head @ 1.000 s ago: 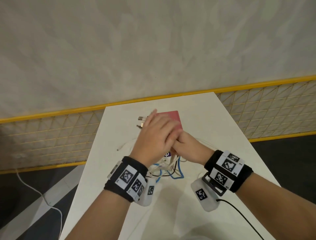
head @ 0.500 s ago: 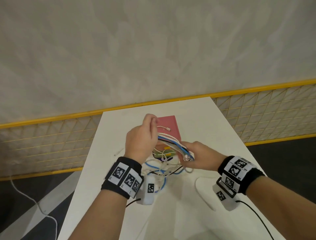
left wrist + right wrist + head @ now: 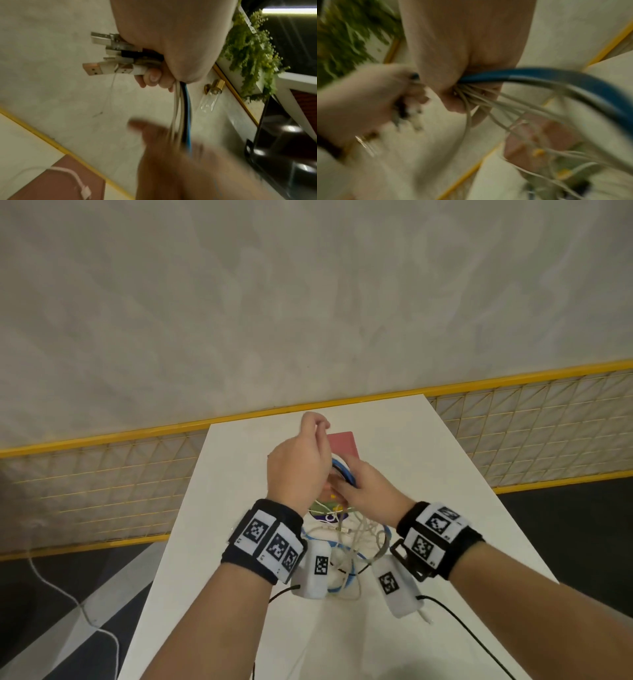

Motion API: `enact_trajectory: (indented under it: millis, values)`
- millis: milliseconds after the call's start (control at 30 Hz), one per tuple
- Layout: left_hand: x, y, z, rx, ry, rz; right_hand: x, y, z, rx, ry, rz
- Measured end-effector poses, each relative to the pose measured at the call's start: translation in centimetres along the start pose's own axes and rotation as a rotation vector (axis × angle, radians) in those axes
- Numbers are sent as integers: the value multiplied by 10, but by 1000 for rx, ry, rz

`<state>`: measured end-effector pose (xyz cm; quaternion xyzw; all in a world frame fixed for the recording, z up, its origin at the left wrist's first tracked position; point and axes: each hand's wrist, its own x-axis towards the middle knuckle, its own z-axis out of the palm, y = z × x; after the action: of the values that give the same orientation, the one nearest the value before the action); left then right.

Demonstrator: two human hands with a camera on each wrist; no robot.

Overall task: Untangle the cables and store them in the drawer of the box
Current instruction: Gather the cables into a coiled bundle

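Left hand [image 3: 297, 465] raised, fist gripping cables [image 3: 181, 108]; right hand [image 3: 368, 491] pinching them below.

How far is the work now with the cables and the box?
Done: the USB plug ends are gathered side by side in the left hand.
In hand: the right hand grips the same bundle, with the blue cable, lower down, apparently to comb it out.
Left: loops lie tangled on the table; no cable seems stored in the red box yet.
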<state>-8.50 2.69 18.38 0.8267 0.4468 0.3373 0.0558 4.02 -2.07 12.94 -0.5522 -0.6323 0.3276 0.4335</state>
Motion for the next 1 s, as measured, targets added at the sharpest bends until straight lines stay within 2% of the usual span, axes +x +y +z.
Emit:
enact_trajectory:
  millis: [100,167,300,367,433,500,567,633,733,833,933,1000]
  values:
    - [12,-21,-22,-122,114,-111,-15,26,-3,-78,-28,72]
    - [13,-38,-33,-164,158,-161,-23,30,-11,-128,-81,32]
    - [2,-57,-26,-38,50,-246,-23,14,-21,-176,-100,0]
    - [-7,-54,-17,74,88,-143,-20,7,-20,-191,-78,7]
    - [-18,-37,-2,30,98,59,-17,-1,-15,-217,-74,5]
    - [-31,-18,17,-56,-58,208,-15,-7,-9,-255,-80,-25]
    - [-41,-10,28,-102,-165,196,-13,-9,-6,-313,-71,-36]
    - [-41,-16,32,-106,-182,131,-16,-10,-7,-388,-65,-37]
    - [-36,-16,30,2,-183,131,-22,-5,-9,-466,-98,-77]
    - [-28,-11,27,59,-226,91,-25,9,-14,-417,-131,-80]
    - [-20,-22,20,55,-193,15,-33,29,-24,-453,-142,-10]
    - [-18,-24,13,47,-143,20,-38,41,-30,-526,-97,38]
